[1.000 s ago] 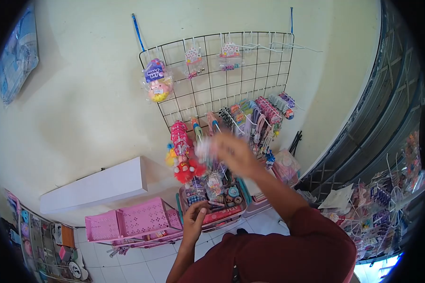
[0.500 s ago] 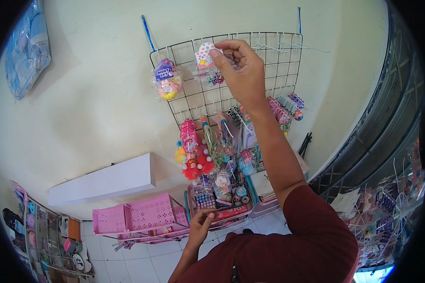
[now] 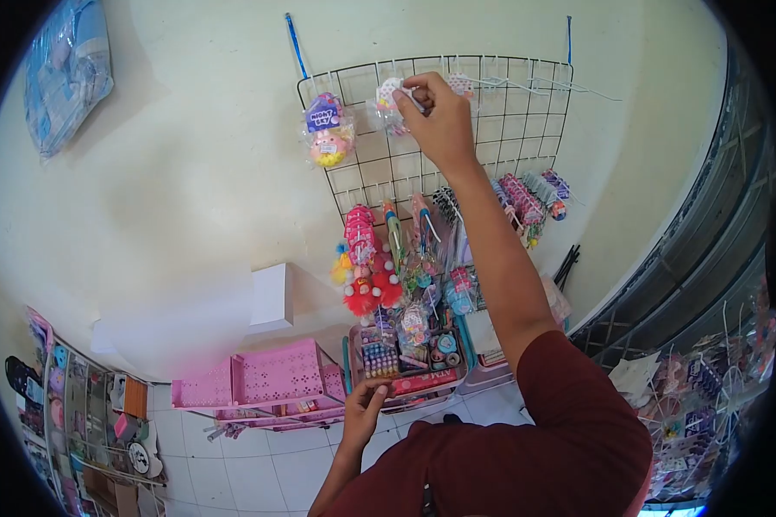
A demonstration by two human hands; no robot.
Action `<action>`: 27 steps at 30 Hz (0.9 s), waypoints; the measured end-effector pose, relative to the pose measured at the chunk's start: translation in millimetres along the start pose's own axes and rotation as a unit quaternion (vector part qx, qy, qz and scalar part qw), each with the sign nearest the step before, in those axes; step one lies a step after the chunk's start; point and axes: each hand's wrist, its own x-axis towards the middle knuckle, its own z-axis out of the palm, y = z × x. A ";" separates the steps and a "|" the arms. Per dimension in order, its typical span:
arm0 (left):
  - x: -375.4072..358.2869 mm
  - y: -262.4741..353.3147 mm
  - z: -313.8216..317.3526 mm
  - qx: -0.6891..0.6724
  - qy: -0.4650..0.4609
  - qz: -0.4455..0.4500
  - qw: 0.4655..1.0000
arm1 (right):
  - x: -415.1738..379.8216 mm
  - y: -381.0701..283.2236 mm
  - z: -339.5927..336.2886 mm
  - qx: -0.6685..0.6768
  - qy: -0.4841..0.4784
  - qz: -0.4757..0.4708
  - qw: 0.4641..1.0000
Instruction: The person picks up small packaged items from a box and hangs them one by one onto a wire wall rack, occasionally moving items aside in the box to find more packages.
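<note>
High in front of the wire grid, my right hand is closed, thumb and fingertips pinching the edge of a small plastic packet with a heart-patterned card. My fingers partly hide its contents. Just right of that hand, a similar heart-patterned card shows at the grid's top row. To the left hangs a "Night Sky" packet with a pink and yellow toy. My left hand is low, loosely bent with the thumb apart and nothing visible in it, close to a tray of small goods.
White hooks stick out at the grid's upper right. Below hang red pompom items and several packets. A pink rack and a white box are at left; a rack of packets stands at right.
The view has shifted, so the grid appears further right. Relative to the grid, my right hand has moved left and closer to it with the packet, uncovering another heart-patterned card. My left hand hardly moves.
</note>
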 end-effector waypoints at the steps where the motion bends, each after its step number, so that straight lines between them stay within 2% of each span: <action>1: -0.5 -3.3 -2.1 0.004 0.005 0.006 1.000 | -0.4 6.4 1.4 -0.041 -0.028 0.018 0.999; 3: -5.2 -3.1 -3.5 0.005 0.012 0.009 1.000 | -2.6 17.1 3.2 -0.083 -0.060 0.036 0.994; 5: -11.0 5.2 -4.6 0.010 0.022 0.013 1.000 | -8.3 26.0 3.8 -0.140 -0.031 -0.040 0.989; 6: -12.8 3.3 -7.9 0.010 0.022 0.009 1.000 | -13.4 22.7 0.4 -0.140 -0.033 -0.037 0.989; 8: -17.7 -2.4 -16.6 0.023 0.029 0.000 0.999 | -35.0 4.4 -13.8 -0.206 0.057 -0.161 0.964; 10: -21.6 -2.1 -19.8 0.016 0.017 -0.008 1.000 | -80.4 -24.7 -37.4 -0.199 0.052 -0.101 0.973; 12: -24.9 -6.9 -25.2 0.001 -0.001 -0.014 1.000 | -144.2 -61.9 -62.1 -0.115 -0.029 0.035 0.992; 14: -27.1 -29.2 -37.4 0.047 -0.059 -0.048 0.996 | -241.9 -62.5 -85.8 -0.012 -0.155 0.169 0.973; 16: -21.5 -52.9 -40.2 0.088 -0.126 -0.074 0.985 | -330.5 -76.6 -109.6 0.082 -0.334 0.401 0.849; 17: -20.0 -63.2 -37.4 0.154 -0.218 -0.083 0.960 | -364.2 -90.1 -119.8 0.097 -0.400 0.418 0.810; 18: -19.8 -76.0 -34.9 0.219 -0.313 -0.090 0.920 | -410.0 -93.3 -133.9 0.119 -0.478 0.452 0.744; 19: -18.3 -99.6 -31.5 0.200 -0.395 -0.118 0.889 | -464.7 -90.9 -153.4 0.108 -0.525 0.469 0.702; 20: -18.7 -132.1 -29.4 0.201 -0.430 -0.126 0.871 | -524.6 -90.0 -177.6 0.100 -0.563 0.492 0.656; 22: -21.4 -200.8 -25.2 0.207 -0.539 -0.223 0.785 | -640.4 -107.3 -234.2 -0.074 -0.537 0.573 0.615; 23: -19.7 -222.0 -22.9 0.282 -0.612 -0.196 0.712 | -644.5 -137.3 -256.0 -0.189 -0.563 0.612 0.522; 24: -21.7 -248.5 -19.9 0.286 -0.658 -0.190 0.670 | -648.1 -165.9 -279.6 -0.290 -0.577 0.646 0.407; 26: -18.0 -310.5 -102.5 0.307 -0.709 -0.191 0.605 | -733.4 -179.5 -340.8 -0.152 -0.447 0.764 0.440; 27: -1.5 -329.3 -86.5 0.321 -0.732 -0.190 0.570 | -733.7 -212.4 -362.9 -0.114 -0.292 0.835 0.452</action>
